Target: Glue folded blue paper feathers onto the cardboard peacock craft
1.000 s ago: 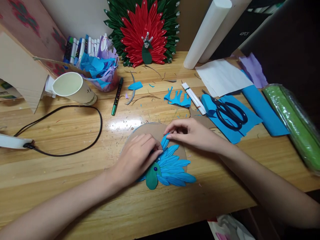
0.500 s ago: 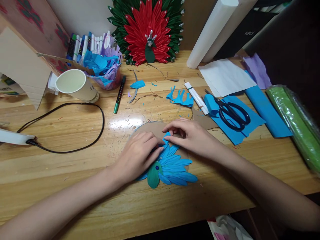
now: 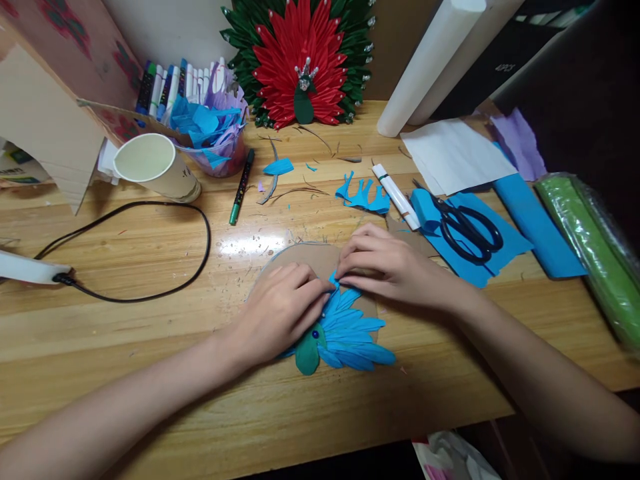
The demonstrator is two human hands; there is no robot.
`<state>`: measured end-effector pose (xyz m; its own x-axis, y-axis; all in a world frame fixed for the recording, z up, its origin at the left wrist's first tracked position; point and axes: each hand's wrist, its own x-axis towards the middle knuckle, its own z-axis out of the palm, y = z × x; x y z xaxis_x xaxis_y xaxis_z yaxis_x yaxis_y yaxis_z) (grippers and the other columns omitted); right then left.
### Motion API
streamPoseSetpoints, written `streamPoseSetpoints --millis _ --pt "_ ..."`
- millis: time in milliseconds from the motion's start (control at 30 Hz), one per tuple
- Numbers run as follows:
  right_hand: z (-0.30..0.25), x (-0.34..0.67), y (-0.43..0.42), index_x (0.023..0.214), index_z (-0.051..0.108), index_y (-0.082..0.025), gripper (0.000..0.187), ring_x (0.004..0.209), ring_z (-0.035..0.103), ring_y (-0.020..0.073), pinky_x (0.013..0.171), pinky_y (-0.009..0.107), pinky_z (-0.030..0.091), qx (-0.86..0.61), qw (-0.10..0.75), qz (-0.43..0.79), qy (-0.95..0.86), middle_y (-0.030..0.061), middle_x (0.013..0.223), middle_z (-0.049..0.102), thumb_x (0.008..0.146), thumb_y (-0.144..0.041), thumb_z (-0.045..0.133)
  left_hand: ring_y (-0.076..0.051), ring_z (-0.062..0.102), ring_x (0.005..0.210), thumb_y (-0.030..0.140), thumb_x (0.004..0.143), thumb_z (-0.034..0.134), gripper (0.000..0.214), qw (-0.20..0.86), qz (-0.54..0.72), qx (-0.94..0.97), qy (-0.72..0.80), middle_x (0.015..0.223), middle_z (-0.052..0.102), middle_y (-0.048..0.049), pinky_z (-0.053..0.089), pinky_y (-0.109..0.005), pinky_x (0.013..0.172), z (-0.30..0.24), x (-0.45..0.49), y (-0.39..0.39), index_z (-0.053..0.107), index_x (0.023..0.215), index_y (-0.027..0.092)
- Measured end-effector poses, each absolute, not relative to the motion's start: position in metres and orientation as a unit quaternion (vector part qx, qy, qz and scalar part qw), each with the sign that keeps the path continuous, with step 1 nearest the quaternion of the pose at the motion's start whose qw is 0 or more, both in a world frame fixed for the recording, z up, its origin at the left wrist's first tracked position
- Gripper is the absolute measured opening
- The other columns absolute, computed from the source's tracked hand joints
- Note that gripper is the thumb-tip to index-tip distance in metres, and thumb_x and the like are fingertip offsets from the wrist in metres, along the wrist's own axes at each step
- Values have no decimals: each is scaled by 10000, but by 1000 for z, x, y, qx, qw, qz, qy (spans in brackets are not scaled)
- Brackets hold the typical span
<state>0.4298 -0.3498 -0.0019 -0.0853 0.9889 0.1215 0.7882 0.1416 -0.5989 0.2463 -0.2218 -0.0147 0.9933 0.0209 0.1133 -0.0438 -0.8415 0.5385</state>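
A paper peacock with blue crepe-paper feathers [image 3: 357, 333] and a green head piece [image 3: 307, 353] with a dark blue bead lies on a rounded cardboard base [image 3: 300, 255]. My right hand [image 3: 377, 261] pinches a small blue paper feather [image 3: 334, 281] at the top of the fan, thumb against fingertips. From the other side, my left hand [image 3: 287, 303] rests over the base, its thumb and forefinger closed at the same feather's lower part. That hand hides the left side of the fan.
Black scissors [image 3: 470, 230] lie on blue paper at the right, near a white marker [image 3: 397, 197]. A paper cup [image 3: 150, 167], a looped black cord [image 3: 207, 247] and a green pen [image 3: 242, 187] are at left. A red-and-green peacock [image 3: 303, 60] stands behind.
My right hand's fingers have drawn together and shifted slightly right, lower over the feather, which shows less. My left hand stays almost in place. The view has shifted slightly.
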Motion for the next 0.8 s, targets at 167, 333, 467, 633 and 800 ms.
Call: streamPoseSetpoints --millis 167,333,467,633,800 --pt "-3 428 -347 873 652 -179 156 891 463 193 766 322 432 -619 250 179 -723 71 843 595 878 -226 504 -169 515 803 275 922 375 272 284 50 958 0 872 581 -73 444 -327 710 -13 247 -223 606 1000 154" --pt "-3 426 -344 868 651 -177 172 892 458 195 760 324 432 -620 241 164 -728 77 852 588 886 -227 487 -171 517 817 261 916 387 252 302 62 951 17 876 584 -69 442 -333 731 -12 246 -222 598 986 144" --pt "-3 425 -341 872 650 -179 180 882 453 196 758 331 426 -610 235 154 -741 75 853 595 890 -221 476 -167 528 838 209 905 392 207 333 88 935 80 875 591 -58 439 -324 753 -10 249 -216 586 948 150" --pt "-5 427 -339 893 642 -181 180 891 444 196 753 328 414 -598 220 145 -757 75 879 603 896 -231 469 -152 548 832 168 890 402 176 379 91 912 126 873 610 -38 440 -311 759 -12 253 -211 578 899 171" --pt "-2 429 -340 912 639 -203 197 928 437 202 734 324 407 -586 181 133 -779 69 927 604 909 -224 443 -148 547 827 158 880 420 157 385 93 910 125 862 609 -34 434 -300 756 -13 253 -211 577 890 164"
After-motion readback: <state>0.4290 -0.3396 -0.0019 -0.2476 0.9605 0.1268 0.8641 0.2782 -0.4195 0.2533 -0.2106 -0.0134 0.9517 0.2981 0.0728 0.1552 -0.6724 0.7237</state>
